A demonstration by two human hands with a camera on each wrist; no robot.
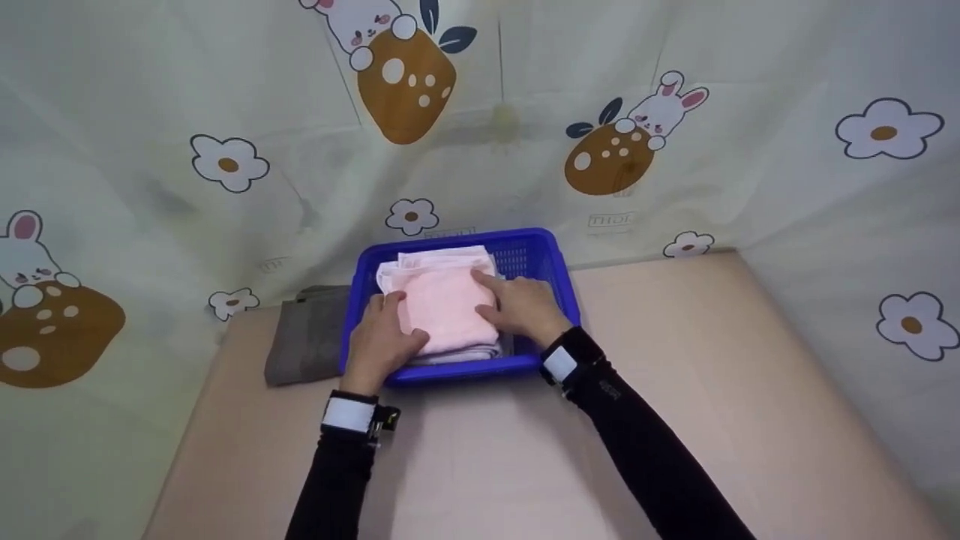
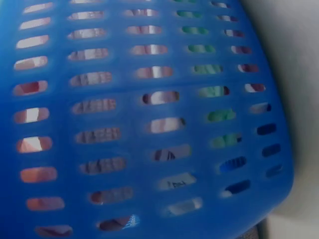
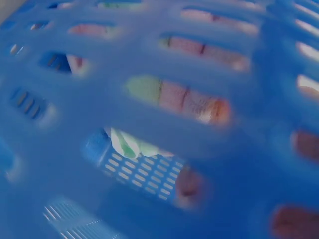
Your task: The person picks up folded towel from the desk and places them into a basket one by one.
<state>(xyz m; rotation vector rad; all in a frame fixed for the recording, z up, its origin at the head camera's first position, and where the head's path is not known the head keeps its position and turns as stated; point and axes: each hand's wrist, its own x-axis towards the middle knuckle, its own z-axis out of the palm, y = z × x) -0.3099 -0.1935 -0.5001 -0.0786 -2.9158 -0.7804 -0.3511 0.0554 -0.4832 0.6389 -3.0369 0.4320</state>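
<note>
A pink folded towel (image 1: pixel 446 304) lies on top of a stack of folded cloths inside a blue plastic basket (image 1: pixel 465 370). At the stack's left side is my left hand (image 1: pixel 381 339), its thumb resting on the pink towel. My right hand (image 1: pixel 526 306) touches the towel's right edge with thumb and forefinger spread apart. The remaining fingers of both hands are partly hidden. In the left wrist view the slotted basket wall (image 2: pixel 129 89) fills the picture, with pale, pink and green cloth showing through. The right wrist view also shows the basket wall (image 3: pixel 109 104), close and blurred.
A grey folded cloth (image 1: pixel 304 341) lies against the basket's left side. The basket stands on a beige-covered table (image 1: pixel 675 397), near its back edge. Behind and beside it hangs a pale curtain (image 1: pixel 510 172) printed with rabbits and flowers.
</note>
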